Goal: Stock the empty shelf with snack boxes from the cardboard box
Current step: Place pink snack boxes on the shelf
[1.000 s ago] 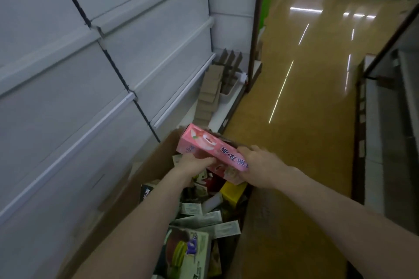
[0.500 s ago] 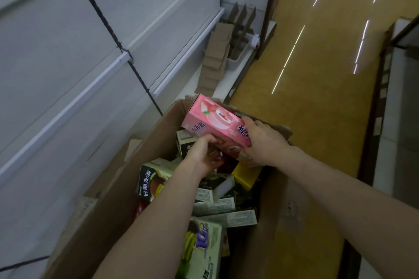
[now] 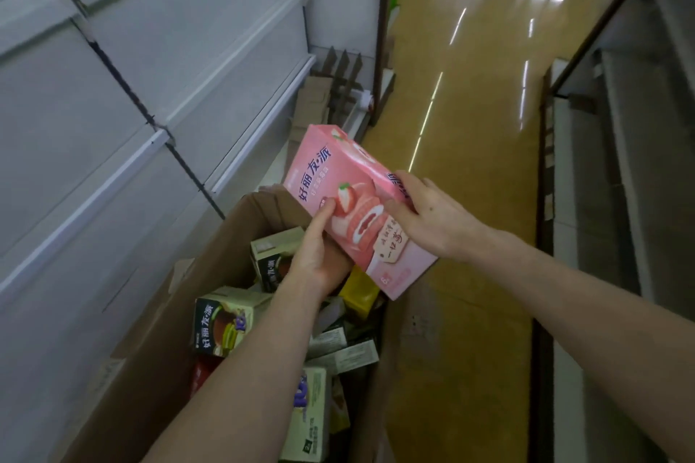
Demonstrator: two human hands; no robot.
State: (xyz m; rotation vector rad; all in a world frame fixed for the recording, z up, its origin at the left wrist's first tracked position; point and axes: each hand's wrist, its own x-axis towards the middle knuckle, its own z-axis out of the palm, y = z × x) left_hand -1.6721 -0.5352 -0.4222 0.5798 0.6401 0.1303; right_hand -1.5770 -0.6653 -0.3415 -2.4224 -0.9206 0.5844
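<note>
Hands grip one pink snack box (image 3: 340,180) between them, held above the open cardboard box (image 3: 203,267). The left hand (image 3: 319,259) cups the box's lower left edge with its thumb pressed on the printed face. Its fingers are hidden beneath, so they probably curl under the back. The right hand (image 3: 432,222) clamps the opposite long edge, fingers wrapped over the side and thumb on the front. The pink box's long axis runs from the near right corner, by the right wrist, up and away to the far left, printed face turned up toward the camera. The bare shelf (image 3: 94,201) lies to the left, beyond the carton wall, so the left hand is nearer it and the box's far end already leans that way. Green snack boxes (image 3: 222,323) lie jumbled in the carton below.
</note>
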